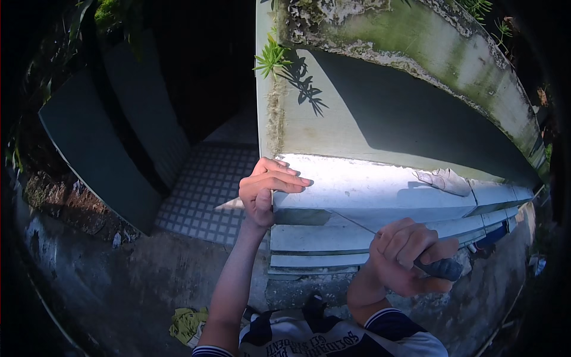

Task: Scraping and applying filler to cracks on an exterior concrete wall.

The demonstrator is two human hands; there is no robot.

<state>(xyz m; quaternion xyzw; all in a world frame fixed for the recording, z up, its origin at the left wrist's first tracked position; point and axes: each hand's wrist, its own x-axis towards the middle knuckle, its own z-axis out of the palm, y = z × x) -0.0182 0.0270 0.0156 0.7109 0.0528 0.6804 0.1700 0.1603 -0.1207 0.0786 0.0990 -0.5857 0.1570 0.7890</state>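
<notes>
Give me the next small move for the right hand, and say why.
Probably ease the dark-handled tool slightly left along the white ledge: the right hand grips it, its thin tip seems to end at the front edge where a grey-green patch borders white, and the left hand is at the ledge's left end.

A sunlit, white tiled ledge (363, 184), layered in steps along its near side, carries a crumpled pale glove (451, 182) toward the right, its shadow falling left, while a yellow-green cloth (187, 324) lies bunched on the concrete floor (148, 285) at near left.
</notes>
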